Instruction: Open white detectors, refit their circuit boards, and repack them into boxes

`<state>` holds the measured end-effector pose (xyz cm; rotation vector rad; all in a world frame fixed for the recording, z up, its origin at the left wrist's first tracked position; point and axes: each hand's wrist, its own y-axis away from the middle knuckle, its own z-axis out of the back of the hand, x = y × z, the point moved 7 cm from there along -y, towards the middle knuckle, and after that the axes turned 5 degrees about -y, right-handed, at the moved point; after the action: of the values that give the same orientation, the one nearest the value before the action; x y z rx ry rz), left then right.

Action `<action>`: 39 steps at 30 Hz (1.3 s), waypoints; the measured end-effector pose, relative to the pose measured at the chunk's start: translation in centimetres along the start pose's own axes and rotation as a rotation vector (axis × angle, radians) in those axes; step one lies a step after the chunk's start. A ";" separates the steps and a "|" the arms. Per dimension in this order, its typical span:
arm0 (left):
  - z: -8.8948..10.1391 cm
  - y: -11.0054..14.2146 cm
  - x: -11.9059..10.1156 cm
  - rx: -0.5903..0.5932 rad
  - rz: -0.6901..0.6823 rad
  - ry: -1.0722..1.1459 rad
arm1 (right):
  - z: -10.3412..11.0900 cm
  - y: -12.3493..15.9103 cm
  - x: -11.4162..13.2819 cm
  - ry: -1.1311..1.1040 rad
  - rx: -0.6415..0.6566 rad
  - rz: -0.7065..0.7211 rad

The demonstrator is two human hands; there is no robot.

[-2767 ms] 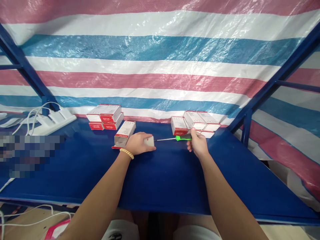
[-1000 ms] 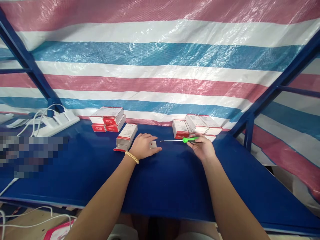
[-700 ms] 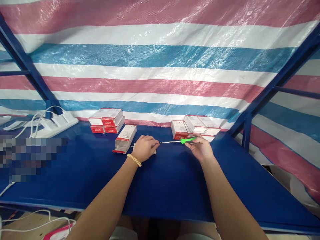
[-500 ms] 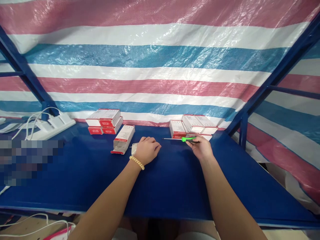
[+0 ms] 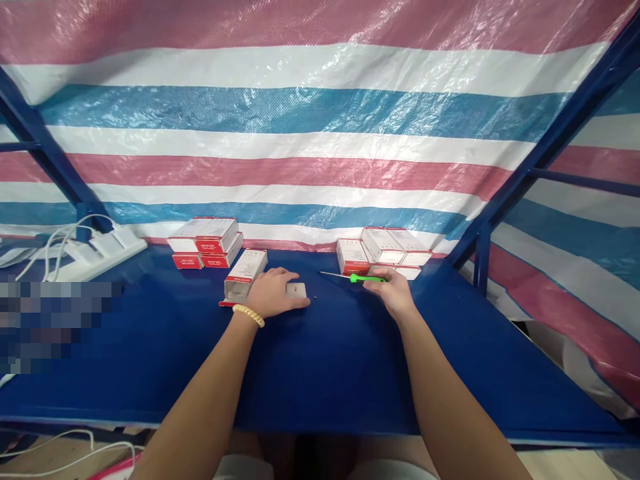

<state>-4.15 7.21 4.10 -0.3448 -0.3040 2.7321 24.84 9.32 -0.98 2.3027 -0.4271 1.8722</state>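
Note:
My left hand (image 5: 270, 293), with a yellow coiled band at its wrist, closes its thumb and fingers around a small white plastic piece (image 5: 297, 291) low over the table. Most of that piece is hidden by the hand. A tiny speck (image 5: 315, 297), too small to name, lies just right of the thumb. My right hand (image 5: 393, 291) grips a screwdriver (image 5: 361, 278) with a green and black handle, its thin shaft pointing left. Right behind my left hand lies an opened red-and-white box (image 5: 249, 265), its flap facing me.
Red-and-white boxes are stacked at the back left (image 5: 216, 228) and back right (image 5: 384, 245) of the blue table (image 5: 330, 373). A white power strip (image 5: 103, 260) with plugs and cables sits at the left. Behind hangs a striped plastic sheet (image 5: 310, 107) between blue metal posts.
My left hand has shifted left and turned, so the white piece now shows between thumb and fingers instead of near the wrist. The screwdriver has tilted slightly, its tip a little higher.

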 end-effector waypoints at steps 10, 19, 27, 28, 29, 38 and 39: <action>-0.5 -0.2 1.0 0.117 -0.027 0.002 | 0.3 0.1 2.2 0.592 -0.089 0.223; -1.3 0.7 -4.8 0.064 -0.225 0.120 | -7.8 5.1 3.3 0.389 0.608 0.297; -1.3 0.7 -5.7 0.116 -0.291 0.384 | -9.4 7.0 1.6 0.639 0.861 0.133; -0.7 0.5 -4.8 0.082 -0.262 0.440 | -9.5 7.1 1.5 0.666 0.856 0.136; -0.1 0.4 -3.8 0.038 -0.220 0.479 | -9.7 7.2 1.6 0.685 0.846 0.156; 1.3 0.0 -0.8 -0.251 -0.066 0.385 | -8.9 4.9 1.1 0.812 0.454 0.339; 1.1 0.0 -1.1 -0.247 -0.076 0.366 | -8.4 4.4 0.9 0.820 0.399 0.336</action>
<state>-3.46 6.63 5.40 -0.8673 -0.5391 2.4951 15.86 7.43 1.42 1.4482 -0.3482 3.0547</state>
